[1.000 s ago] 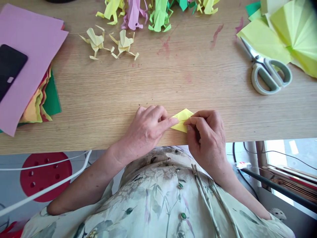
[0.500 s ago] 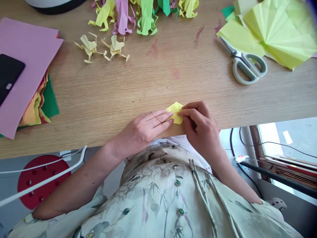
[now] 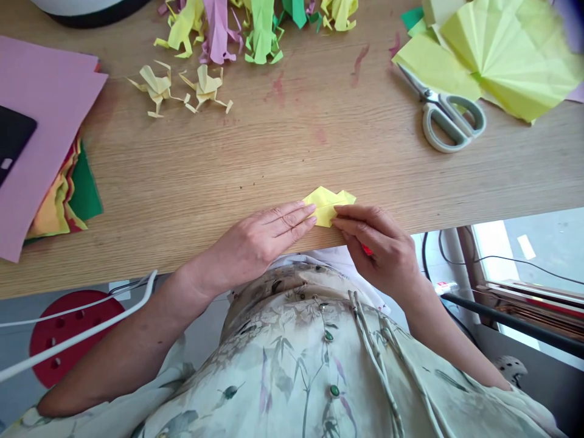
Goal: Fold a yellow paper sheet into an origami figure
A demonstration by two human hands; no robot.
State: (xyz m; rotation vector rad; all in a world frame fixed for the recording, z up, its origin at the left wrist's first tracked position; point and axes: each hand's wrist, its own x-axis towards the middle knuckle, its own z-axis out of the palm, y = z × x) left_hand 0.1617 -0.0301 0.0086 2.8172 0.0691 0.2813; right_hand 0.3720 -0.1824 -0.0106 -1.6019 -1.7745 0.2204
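A small folded piece of yellow paper (image 3: 323, 199) lies near the table's front edge, between my two hands. My left hand (image 3: 260, 240) rests flat on its left part, fingers stretched out toward the right. From the other side, my right hand (image 3: 381, 240) grips the lower right edge with its fingertips, and the thumb is mostly hidden under the fingers. An upper right flap of the paper sticks out beyond the right fingertips.
Scissors (image 3: 449, 115) lie at the right by yellow fan-folded paper (image 3: 511, 61). Folded paper frogs in several colours, such as a light green one (image 3: 263, 30), stand at the back. Two cream paper figures (image 3: 207, 86) are left of centre. Purple sheets (image 3: 50, 91) and a black phone-like object (image 3: 13, 137) lie left.
My right hand has moved slightly right and down, and a flap of the yellow paper now spreads out at the right. My left hand stays on the paper's left part.
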